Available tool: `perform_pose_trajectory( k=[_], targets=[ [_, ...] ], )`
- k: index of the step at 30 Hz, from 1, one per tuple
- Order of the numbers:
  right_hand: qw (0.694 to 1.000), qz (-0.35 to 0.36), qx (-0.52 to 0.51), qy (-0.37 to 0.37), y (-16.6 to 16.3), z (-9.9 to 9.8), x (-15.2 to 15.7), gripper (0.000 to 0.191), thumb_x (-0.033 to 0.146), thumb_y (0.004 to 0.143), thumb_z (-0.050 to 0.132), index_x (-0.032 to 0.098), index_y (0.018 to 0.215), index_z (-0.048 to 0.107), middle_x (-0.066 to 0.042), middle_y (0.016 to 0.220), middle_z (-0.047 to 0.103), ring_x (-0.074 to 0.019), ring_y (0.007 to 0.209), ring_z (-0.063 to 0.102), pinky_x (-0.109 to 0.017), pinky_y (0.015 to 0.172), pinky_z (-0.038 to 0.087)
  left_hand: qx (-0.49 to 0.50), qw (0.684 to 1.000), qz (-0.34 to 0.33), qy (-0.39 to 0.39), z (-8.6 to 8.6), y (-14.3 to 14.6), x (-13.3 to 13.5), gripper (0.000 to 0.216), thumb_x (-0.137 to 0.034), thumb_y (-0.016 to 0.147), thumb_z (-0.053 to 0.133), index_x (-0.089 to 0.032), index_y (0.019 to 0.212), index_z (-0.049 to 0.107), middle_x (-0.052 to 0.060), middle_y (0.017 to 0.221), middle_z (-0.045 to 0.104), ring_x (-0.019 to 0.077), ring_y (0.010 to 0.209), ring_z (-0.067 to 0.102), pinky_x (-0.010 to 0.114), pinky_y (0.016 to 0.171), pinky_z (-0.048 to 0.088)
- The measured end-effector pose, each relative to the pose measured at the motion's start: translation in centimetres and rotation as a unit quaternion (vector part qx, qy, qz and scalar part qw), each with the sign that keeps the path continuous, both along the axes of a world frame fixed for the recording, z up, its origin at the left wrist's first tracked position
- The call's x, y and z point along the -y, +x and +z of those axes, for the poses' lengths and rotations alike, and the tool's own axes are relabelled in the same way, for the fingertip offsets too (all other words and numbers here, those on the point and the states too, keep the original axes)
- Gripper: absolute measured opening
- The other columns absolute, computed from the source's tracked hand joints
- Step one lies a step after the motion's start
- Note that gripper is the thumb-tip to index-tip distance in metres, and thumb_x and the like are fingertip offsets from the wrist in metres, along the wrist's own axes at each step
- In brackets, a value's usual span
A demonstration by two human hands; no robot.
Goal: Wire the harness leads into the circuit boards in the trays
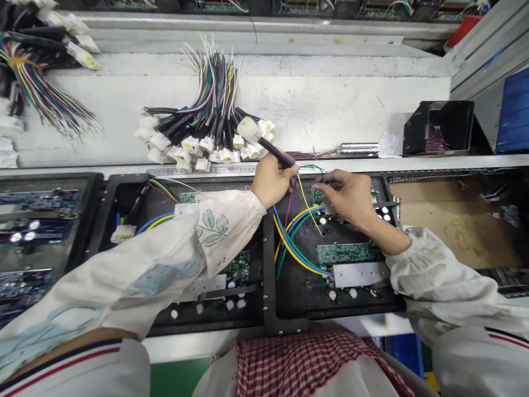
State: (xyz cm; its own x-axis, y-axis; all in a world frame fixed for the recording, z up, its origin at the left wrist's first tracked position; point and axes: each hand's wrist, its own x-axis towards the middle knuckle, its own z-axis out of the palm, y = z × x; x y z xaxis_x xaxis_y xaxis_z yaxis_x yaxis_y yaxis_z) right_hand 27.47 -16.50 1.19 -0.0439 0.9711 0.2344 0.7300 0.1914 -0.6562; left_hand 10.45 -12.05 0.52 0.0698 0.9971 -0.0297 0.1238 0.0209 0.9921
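My left hand (269, 181) is closed around a wire harness (275, 151) with a black sleeve and a white connector (249, 128) at its upper end. Loose red, blue and yellow wires hang from the sleeve's lower end. A thin dark wire (313, 166) loops across to my right hand (347, 196), whose thumb and forefinger pinch its end above a green circuit board (320, 194). That board lies in a black tray (297, 298), along with a second circuit board (349, 252) bearing a metal plate. Thick blue, yellow and green cables (289, 242) curve between the boards. My right fingers partly hide the upper board.
A fanned bundle of harnesses (215, 118) lies behind my left hand, with another bundle (49, 71) at far left. A steel ruler (231, 169) runs along the ledge. At right are a black bin (438, 127), a blue bin (514, 113) and a cardboard sheet (438, 215).
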Motion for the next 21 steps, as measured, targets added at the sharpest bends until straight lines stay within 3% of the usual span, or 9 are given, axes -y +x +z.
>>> perform_pose_trajectory(
  k=[9, 16, 19, 21],
  targets=[
    [1.0, -0.006, -0.024, -0.004, -0.2, -0.1, -0.2, 0.013, 0.028, 0.073, 0.072, 0.015, 0.076, 0.071, -0.005, 0.071, 0.07, -0.0176, 0.063, 0.065, -0.029, 0.062, 0.048, -0.003, 1.0, -0.007, 0.001, -0.1, 0.0, 0.0, 0.02, 0.001, 0.072, 0.059, -0.016, 0.072, 0.048, -0.007, 0.054, 0.05, 0.0068, 0.038, 0.05, 0.017, 0.035, 0.041],
    [0.999, 0.006, 0.03, -0.025, 0.0, 0.4, -0.3, 0.012, 0.027, 0.074, 0.071, 0.016, 0.079, 0.072, -0.005, 0.074, 0.071, -0.0182, 0.066, 0.065, -0.03, 0.064, 0.047, 0.003, 1.0, -0.005, 0.013, -0.3, 0.0, -0.1, 0.02, 0.0, 0.071, 0.06, -0.016, 0.072, 0.048, -0.007, 0.056, 0.05, 0.0061, 0.04, 0.052, 0.015, 0.035, 0.042],
    [0.992, 0.043, 0.104, -0.055, 0.3, 1.8, 0.8, 0.02, 0.032, 0.073, 0.073, 0.015, 0.083, 0.073, -0.006, 0.075, 0.071, -0.0194, 0.066, 0.064, -0.031, 0.064, 0.046, 0.015, 1.0, -0.01, 0.004, -0.6, 0.0, -0.2, 0.019, -0.002, 0.073, 0.059, -0.017, 0.073, 0.047, -0.007, 0.057, 0.05, 0.0068, 0.039, 0.051, 0.016, 0.033, 0.043],
    [0.979, 0.109, 0.152, -0.082, 0.4, 2.8, 1.8, 0.02, 0.034, 0.073, 0.073, 0.015, 0.081, 0.073, -0.007, 0.075, 0.071, -0.0207, 0.067, 0.064, -0.032, 0.063, 0.045, 0.021, 1.0, -0.007, -0.001, -0.7, 0.1, -0.2, 0.019, -0.003, 0.074, 0.059, -0.017, 0.074, 0.046, -0.006, 0.059, 0.05, 0.007, 0.038, 0.052, 0.017, 0.033, 0.043]
  ],
)
